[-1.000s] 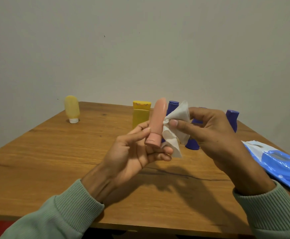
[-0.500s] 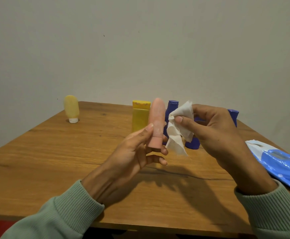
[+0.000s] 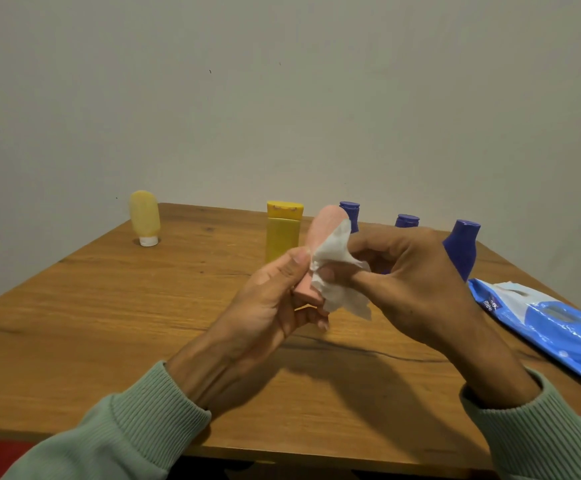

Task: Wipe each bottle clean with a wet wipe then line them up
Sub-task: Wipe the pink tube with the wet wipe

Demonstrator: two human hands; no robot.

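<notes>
My left hand (image 3: pixel 271 299) holds a slim pink bottle (image 3: pixel 325 226) cap-down above the middle of the table. My right hand (image 3: pixel 410 271) presses a white wet wipe (image 3: pixel 334 271) against the bottle's right side and lower part. A pale yellow bottle (image 3: pixel 144 216) stands cap-down at the far left of the table. Behind my hands stand a yellow bottle (image 3: pixel 283 233) and three blue bottles (image 3: pixel 349 211) (image 3: pixel 407 221) (image 3: pixel 462 247), the left two partly hidden by my hands.
The wooden table (image 3: pixel 109 323) meets a plain wall at the back. A blue wet-wipe pack (image 3: pixel 552 327) lies flat at the right edge. The table's front edge runs just under my green sleeves (image 3: pixel 109 441).
My right hand has brought the wipe back onto the pink bottle, now wrapped around its lower side. The bottle has tilted slightly, its top leaning to the right.
</notes>
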